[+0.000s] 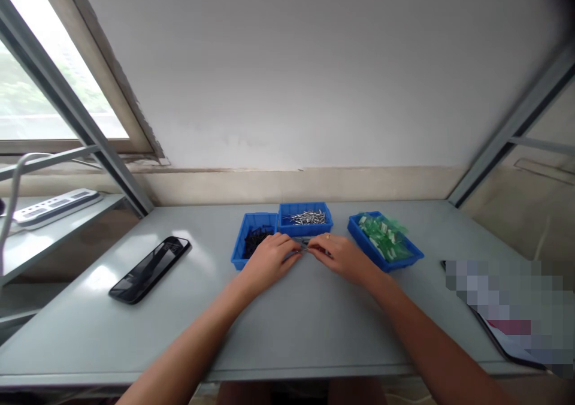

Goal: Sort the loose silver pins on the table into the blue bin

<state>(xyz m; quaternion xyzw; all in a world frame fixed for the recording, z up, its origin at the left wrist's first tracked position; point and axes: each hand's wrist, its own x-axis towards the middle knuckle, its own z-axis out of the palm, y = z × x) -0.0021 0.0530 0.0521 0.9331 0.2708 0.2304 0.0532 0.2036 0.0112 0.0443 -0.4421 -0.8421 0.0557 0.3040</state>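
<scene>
My left hand (269, 261) and my right hand (344, 256) rest on the grey table (287, 327), their fingertips meeting over a small metal part (304, 246) pinched between them. A ring shows on my right hand. Just behind the hands stand three blue trays: the left tray (242, 237) holds small black pieces, the middle tray (305, 216) holds silver metal pins, the right tray (386, 243) holds green and clear plastic pieces.
A black phone (150, 268) lies face up on the table's left side. A blurred-out flat item (507, 309) lies at the right edge. A white power strip (54, 204) sits on a shelf at the far left, under the window.
</scene>
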